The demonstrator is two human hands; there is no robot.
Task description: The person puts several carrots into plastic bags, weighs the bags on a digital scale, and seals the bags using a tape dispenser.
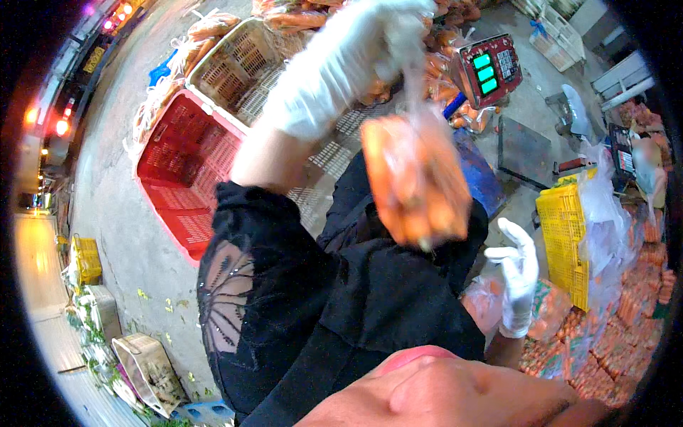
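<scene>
My left hand (pixel 384 43), in a white glove, is raised in front of me. It is closed on the gathered neck of a clear plastic bag of carrots (pixel 416 185), which hangs below it and is blurred by motion. Lower and to the right, my right hand (pixel 516 274), also in a white glove, is empty with its fingers apart. Beside it lie more bagged carrots (pixel 551 307). Past the hanging bag stands a scale's red display head (pixel 487 71) with lit green screens.
A red crate (pixel 186 171) and a beige crate (pixel 245 67) stand on the left, edged by bagged carrots (pixel 203 39). On the right, clear plastic bags (pixel 605 206) drape a yellow crate (pixel 558 238) near heaped carrots (pixel 619 341). A dark scale platform (pixel 524 151) lies behind that crate.
</scene>
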